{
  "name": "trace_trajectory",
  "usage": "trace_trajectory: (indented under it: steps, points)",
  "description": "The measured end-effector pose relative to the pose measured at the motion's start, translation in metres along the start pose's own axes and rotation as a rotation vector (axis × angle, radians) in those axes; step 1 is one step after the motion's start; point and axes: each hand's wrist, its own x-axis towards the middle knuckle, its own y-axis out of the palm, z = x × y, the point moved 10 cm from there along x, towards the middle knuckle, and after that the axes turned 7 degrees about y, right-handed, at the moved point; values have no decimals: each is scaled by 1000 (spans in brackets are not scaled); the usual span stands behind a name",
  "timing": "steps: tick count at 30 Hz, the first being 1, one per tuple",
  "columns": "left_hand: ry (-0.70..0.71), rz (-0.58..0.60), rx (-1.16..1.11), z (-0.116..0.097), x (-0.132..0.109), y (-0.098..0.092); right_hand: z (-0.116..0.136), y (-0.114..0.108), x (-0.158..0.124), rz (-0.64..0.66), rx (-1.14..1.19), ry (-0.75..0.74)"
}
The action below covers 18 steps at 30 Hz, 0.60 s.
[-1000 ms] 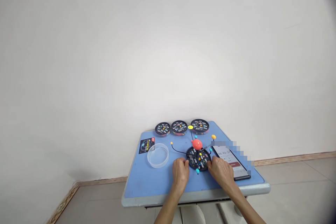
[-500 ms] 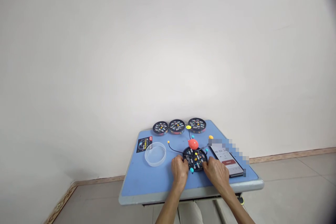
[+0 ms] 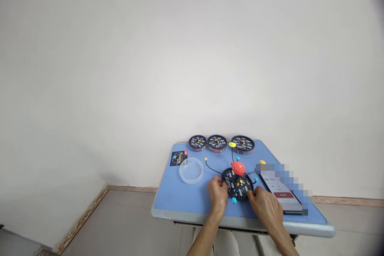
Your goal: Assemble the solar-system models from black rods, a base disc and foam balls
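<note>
A round black disc [image 3: 237,184] studded with small coloured pieces sits at the front of the table. A red-orange ball [image 3: 238,168] rises at its far edge, and thin black wires run out to small balls, including a yellow one [image 3: 206,159] and a cyan one [image 3: 234,200]. My left hand [image 3: 217,196] grips the disc's left edge. My right hand [image 3: 264,208] holds its lower right edge, with the fingers partly hiding the rim.
Several round black tins [image 3: 217,143] line the back of the blue table [image 3: 168,204]. A clear round plastic dish [image 3: 191,171] and a printed card [image 3: 179,158] lie at the left. A phone [image 3: 280,192] showing a timer lies at the right, partly pixelated.
The whole scene has shifted right and slightly down in view as my head turned. Both hands stay on the disc, which shows no clear movement relative to them.
</note>
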Motion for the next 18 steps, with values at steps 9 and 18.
trace_trajectory:
  steps: [9, 18]
  points:
    - [-13, -59, -108, -17, -9, -19, 12, -17, -5, -3, -10, -34]
    - [43, -169, -158, -36, 3, -87, 78, -18, -5, 22, 3, -193]
